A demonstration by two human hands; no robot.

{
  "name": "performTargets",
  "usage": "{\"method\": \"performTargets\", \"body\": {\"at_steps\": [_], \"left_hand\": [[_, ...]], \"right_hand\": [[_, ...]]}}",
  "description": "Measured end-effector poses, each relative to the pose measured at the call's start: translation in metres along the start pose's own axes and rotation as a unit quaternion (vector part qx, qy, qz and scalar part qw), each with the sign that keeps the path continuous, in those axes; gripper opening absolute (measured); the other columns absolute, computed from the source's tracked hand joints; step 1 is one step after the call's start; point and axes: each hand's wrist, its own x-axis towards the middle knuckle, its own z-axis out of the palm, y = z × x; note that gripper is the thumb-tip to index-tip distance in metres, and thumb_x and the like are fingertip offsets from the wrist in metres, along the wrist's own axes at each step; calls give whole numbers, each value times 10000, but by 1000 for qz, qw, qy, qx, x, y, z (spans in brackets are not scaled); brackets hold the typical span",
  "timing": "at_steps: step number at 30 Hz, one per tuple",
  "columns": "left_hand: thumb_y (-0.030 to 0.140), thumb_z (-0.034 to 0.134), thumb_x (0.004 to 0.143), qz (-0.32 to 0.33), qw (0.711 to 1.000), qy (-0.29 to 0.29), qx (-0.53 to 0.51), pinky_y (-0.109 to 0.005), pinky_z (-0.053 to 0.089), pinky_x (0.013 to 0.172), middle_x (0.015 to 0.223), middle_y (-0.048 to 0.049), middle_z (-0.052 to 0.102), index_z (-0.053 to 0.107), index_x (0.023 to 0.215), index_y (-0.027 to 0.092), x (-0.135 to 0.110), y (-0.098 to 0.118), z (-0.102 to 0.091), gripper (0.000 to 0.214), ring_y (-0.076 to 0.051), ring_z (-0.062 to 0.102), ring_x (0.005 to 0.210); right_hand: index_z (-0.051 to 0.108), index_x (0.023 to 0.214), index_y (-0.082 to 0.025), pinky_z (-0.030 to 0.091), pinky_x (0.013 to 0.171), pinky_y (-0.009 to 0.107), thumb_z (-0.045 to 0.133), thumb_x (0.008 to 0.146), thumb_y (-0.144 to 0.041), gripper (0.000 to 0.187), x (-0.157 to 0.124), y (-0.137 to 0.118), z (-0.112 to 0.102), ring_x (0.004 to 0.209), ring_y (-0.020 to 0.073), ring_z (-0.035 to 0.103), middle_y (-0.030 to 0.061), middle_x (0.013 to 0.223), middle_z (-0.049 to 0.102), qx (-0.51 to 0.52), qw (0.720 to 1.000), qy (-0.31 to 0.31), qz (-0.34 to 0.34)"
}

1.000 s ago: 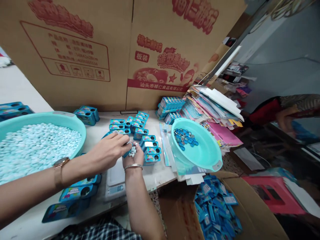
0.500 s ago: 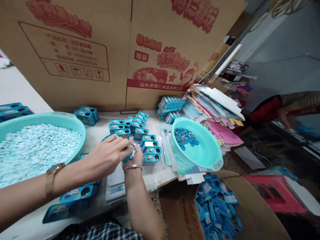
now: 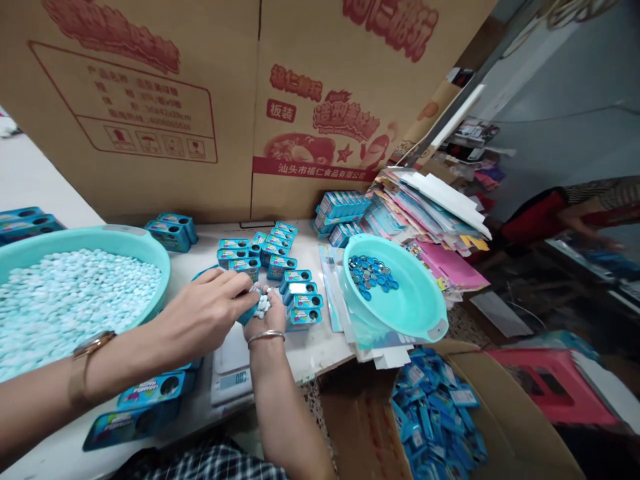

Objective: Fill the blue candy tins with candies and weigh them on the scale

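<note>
Holding pale candies (image 3: 263, 306), the right hand (image 3: 273, 316) is cupped, about half open; the left hand (image 3: 215, 303) bends its fingers over a blue box (image 3: 244, 317), but I cannot tell which hand grips it; this box, between the hands, seems in the middle of work; the standing boxes (image 3: 304, 317) at right mostly show dark holes, so probably unfinished; plenty of candies lie in the left basin (image 3: 164, 267); bare table (image 3: 325, 348) is between these boxes and the near edge; the scale (image 3: 230, 357) sits close to this edge.
</note>
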Motion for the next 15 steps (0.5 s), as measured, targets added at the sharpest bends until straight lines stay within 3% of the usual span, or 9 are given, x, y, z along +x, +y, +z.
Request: {"method": "performTargets", "body": {"at_steps": [7, 11, 15], "left_hand": [[10, 470, 761, -16, 1000, 3, -22, -366, 374, 737, 936, -69, 603, 648, 1056, 211, -2, 1, 0, 399, -229, 535, 829], [11, 486, 721, -28, 999, -14, -43, -363, 396, 745, 937, -64, 608, 656, 1049, 219, -3, 2, 0, 424, -228, 560, 845], [64, 515, 706, -86, 992, -9, -88, -371, 439, 795, 1038, -63, 630, 622, 1162, 233, -6, -1, 3, 498, -243, 592, 930]], "right_hand": [[524, 661, -191, 577, 812, 295, 464, 854, -205, 203, -3, -3, 3, 667, 123, 668, -1, 632, 639, 100, 989, 61, 89], [492, 632, -202, 586, 803, 344, 520, 835, -232, 207, -2, -3, 0, 691, 148, 674, -4, 621, 628, 77, 994, 48, 63], [509, 651, -200, 592, 769, 372, 584, 800, -223, 169, -5, -12, -4, 693, 160, 672, -7, 630, 630, 40, 998, 43, 38]]}}
